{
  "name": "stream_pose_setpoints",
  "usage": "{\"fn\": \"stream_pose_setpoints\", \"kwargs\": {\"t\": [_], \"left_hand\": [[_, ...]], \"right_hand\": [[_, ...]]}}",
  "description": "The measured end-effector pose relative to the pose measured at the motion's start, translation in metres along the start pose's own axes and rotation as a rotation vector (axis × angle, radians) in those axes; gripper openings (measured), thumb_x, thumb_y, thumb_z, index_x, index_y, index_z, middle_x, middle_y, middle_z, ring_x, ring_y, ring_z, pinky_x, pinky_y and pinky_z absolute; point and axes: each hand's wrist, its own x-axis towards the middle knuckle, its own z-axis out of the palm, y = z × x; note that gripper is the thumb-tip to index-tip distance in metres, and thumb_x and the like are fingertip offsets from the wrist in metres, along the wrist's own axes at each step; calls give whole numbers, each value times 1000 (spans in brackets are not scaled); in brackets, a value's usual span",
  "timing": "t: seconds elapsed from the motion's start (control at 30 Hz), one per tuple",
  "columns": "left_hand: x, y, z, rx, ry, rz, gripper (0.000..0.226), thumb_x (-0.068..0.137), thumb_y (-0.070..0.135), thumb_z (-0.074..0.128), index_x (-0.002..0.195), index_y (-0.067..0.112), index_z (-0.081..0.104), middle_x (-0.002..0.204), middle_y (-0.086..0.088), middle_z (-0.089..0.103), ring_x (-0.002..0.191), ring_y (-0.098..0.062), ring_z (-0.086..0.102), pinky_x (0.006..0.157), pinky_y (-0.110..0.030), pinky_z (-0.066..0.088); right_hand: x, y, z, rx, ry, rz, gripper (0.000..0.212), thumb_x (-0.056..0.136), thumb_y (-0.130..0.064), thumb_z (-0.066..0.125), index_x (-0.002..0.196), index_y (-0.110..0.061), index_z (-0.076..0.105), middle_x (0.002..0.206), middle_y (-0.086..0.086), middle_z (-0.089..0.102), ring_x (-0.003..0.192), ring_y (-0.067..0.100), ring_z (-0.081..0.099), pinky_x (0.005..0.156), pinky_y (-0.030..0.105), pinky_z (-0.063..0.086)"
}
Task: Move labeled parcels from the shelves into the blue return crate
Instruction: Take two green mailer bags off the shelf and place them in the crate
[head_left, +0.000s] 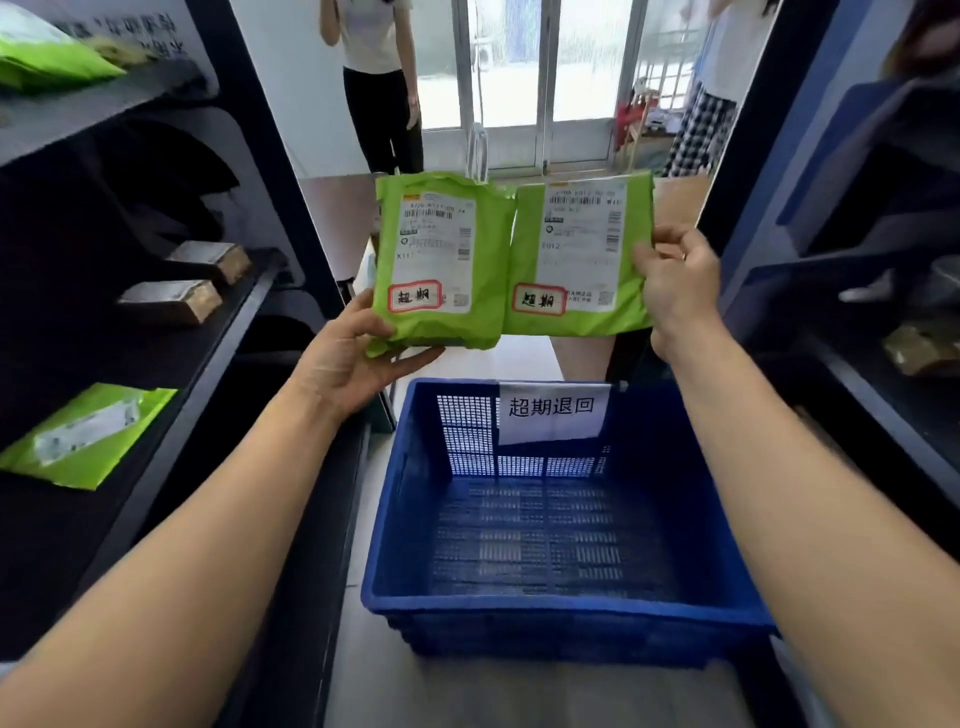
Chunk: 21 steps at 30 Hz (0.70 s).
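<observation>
Two green parcels, labels facing the wearer, apparently for checking their red-bordered stickers: left parcel (441, 260) gripped by left hand (353, 353), right parcel (579, 254) pinched by right hand (678, 280). Both held above the far rim of the empty blue crate (561, 618), ready to drop.

Two green parcels (441, 260) (579, 254) in thin, creased, slightly glossy plastic film, each with a smooth white paper label, blue crate (566, 608) of hard moulded plastic with perforated walls and floor, white paper sign (551, 410), dark matt shelves (171, 358) at left
</observation>
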Motion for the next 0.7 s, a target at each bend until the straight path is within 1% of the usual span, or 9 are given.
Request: {"fn": "stream_pose_setpoints", "kwargs": {"t": [0.13, 0.23, 0.3, 0.4, 0.47, 0.53, 0.57, 0.63, 0.7], "left_hand": [[39, -11, -19, 16, 47, -66, 63, 77, -11, 32, 132, 16, 48, 123, -14, 59, 113, -34, 58, 79, -51, 57], [63, -27, -35, 31, 69, -103, 64, 77, -11, 32, 134, 16, 46, 129, -15, 56, 118, -35, 55, 83, -53, 55], [81, -42, -47, 46, 90, -116, 64, 76, -10, 34, 131, 16, 49, 131, -15, 55, 121, -35, 54, 86, -55, 53], [108, -76, -67, 41, 100, -110, 58, 76, -11, 32, 122, 17, 54, 123, -13, 60, 117, -35, 56, 82, -54, 55], [126, -106, -81, 16, 102, -123, 53, 79, -12, 30, 112, 19, 57, 114, -10, 64, 107, -32, 60, 78, -51, 57], [145, -142, -101, 4, 105, -147, 51, 80, -12, 30, 109, 19, 58, 109, -9, 65, 102, -31, 62, 74, -49, 59], [156, -162, -112, 4, 107, -160, 51, 80, -11, 30, 110, 19, 58, 110, -9, 66, 102, -31, 62, 72, -48, 59], [178, -204, -138, 15, 131, -190, 53, 79, -11, 31, 116, 16, 56, 115, -11, 63, 106, -32, 60, 70, -48, 59], [200, -246, -164, 20, 161, -222, 53, 79, -10, 32, 120, 14, 54, 118, -13, 61, 107, -32, 59, 68, -47, 59]], "right_hand": [[25, 41, 18, -69, 25, 57, 19, 84, -8, 57, 80, -26, 52, 107, 14, 66, 86, 23, 67, 68, 31, 56], [40, 71, 28, -116, 18, 94, 20, 84, -7, 57, 78, -25, 51, 106, 16, 66, 93, 28, 66, 78, 40, 57], [50, 94, 31, -137, 9, 116, 21, 86, -6, 57, 77, -24, 51, 100, 14, 65, 89, 27, 64, 79, 40, 55], [64, 139, 35, -158, -26, 135, 20, 86, -8, 58, 77, -24, 52, 106, 18, 66, 95, 30, 65, 83, 43, 55], [73, 176, 33, -180, -36, 145, 21, 88, -8, 58, 78, -24, 51, 106, 16, 65, 93, 28, 64, 79, 40, 56], [80, 221, 30, -202, -45, 155, 22, 89, -7, 57, 77, -24, 50, 100, 12, 63, 85, 22, 61, 67, 31, 54], [83, 245, 29, -207, -53, 160, 22, 88, -7, 57, 77, -24, 50, 97, 11, 62, 82, 20, 60, 64, 27, 51], [88, 295, 25, -230, -70, 172, 21, 88, -7, 58, 77, -24, 50, 92, 7, 62, 79, 19, 59, 64, 27, 50], [93, 346, 22, -263, -98, 191, 14, 89, -7, 57, 83, -19, 52, 86, 2, 60, 76, 18, 59, 61, 25, 50]]}}
